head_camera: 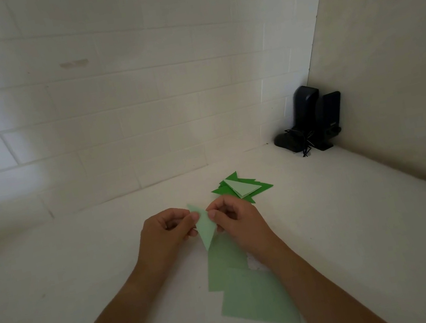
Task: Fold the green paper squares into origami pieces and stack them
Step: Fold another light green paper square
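A light green paper piece (206, 228), folded into a narrow triangle, is held upright above the white table (83, 269). My left hand (166, 233) pinches its left edge and my right hand (233, 219) pinches its right edge. Flat light green paper squares (253, 293) lie on the table below and between my forearms, partly overlapping. Behind my right hand lies a stack of folded triangular pieces (242, 188), dark green ones underneath and a light green one on top.
A black device with a cable (310, 122) stands in the far right corner against the walls. A white tiled wall (111, 108) runs along the back and a plain wall (395, 72) closes the right side.
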Motion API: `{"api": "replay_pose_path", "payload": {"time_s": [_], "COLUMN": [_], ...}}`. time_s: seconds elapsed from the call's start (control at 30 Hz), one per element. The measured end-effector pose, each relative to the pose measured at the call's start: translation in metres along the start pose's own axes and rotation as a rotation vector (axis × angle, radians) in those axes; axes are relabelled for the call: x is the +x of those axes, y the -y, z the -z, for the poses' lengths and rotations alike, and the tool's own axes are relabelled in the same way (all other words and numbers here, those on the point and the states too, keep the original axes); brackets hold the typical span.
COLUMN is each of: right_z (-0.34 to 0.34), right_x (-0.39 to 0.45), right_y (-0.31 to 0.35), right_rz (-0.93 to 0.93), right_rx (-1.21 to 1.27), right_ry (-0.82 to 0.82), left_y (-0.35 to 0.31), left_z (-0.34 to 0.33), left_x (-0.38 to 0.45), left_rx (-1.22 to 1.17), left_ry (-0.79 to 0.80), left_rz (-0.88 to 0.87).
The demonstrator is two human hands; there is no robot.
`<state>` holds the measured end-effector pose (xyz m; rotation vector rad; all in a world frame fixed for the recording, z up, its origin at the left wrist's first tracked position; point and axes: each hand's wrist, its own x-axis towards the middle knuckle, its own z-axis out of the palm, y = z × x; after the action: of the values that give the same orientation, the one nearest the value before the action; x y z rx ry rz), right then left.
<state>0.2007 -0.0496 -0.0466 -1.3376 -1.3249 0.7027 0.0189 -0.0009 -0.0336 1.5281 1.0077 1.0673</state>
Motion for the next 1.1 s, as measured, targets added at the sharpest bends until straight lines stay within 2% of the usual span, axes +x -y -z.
{"api": "replay_pose_path", "payload": {"time_s": [0.23,0.43,0.7,0.93,1.1], "right_z": [0.0007,-0.0001,0.0001,-0.001,-0.0012], "right_x": [0.0002,-0.0002,-0.0003,-0.0004,-0.0003], "right_y": [0.0003,0.0005,0.0018,0.0015,0.0014], "right_rz": [-0.03,-0.038,-0.029,-0.029,-0.028], "right_rx": [0.029,0.016,0.028,0.051,0.056], "right_ry": [-0.057,-0.039,-0.006,-0.042,-0.07], "left_y": [-0.0008,0.0015,-0.0019,0.0006,0.0032], "left_z": [-0.0039,-0.0023,-0.0012,-0.0037,-0.0035], "left_x": [-0.0012,0.0005,-0.0006,0.0011,0.002], "left_rx": [0.086,0.039,-0.024,-0.008,0.064], "left_ry": [0.02,0.034,0.189,0.115,0.16], "left_rz": [-0.029,-0.032,-0.103,-0.093,-0.131]}}
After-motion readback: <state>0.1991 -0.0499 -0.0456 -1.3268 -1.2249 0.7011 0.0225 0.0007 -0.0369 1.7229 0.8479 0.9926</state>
